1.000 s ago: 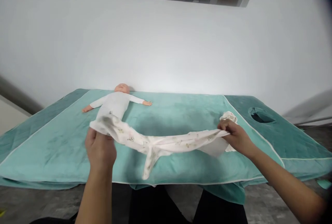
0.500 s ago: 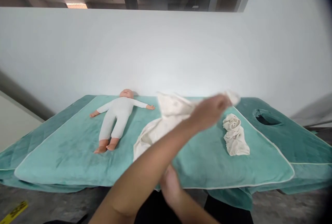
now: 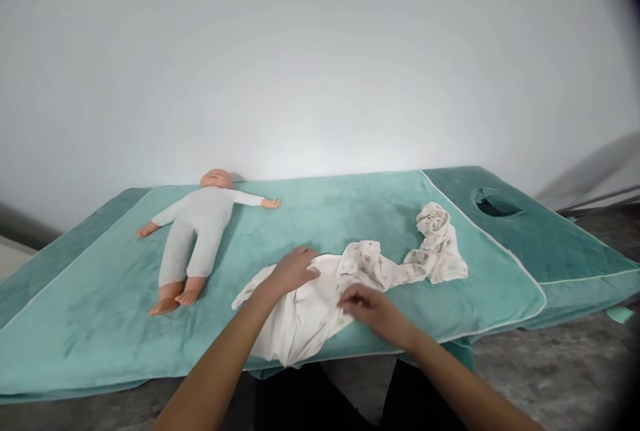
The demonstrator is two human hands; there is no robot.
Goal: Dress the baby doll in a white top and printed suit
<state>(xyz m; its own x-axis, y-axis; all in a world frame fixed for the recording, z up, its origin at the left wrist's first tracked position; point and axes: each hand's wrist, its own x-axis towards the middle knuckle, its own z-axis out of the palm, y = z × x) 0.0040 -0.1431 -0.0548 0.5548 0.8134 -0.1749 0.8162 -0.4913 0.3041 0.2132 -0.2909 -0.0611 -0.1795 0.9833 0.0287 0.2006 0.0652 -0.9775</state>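
1. Nearest, the right hand lay palm down on the white, faintly printed soft cloth, its fingertips at a fold. Whether they pinched it could not be told.
2. Just beyond, the left hand rested loosely open, its fingers pressing the cloth's upper edge and gripping nothing.
3. The cloth lay rumpled at the front edge of the teal towelling-covered bed, one corner hanging over. Smoothing it well probably meant anchoring with one hand while the other drew wrinkles outward, away from that overhang.
4. Farther right, the cloth was still bunched and probably needed teasing out gently.
5. Farthest left, well apart, the pale plastic baby doll in a whitish bodysuit lay on its back.
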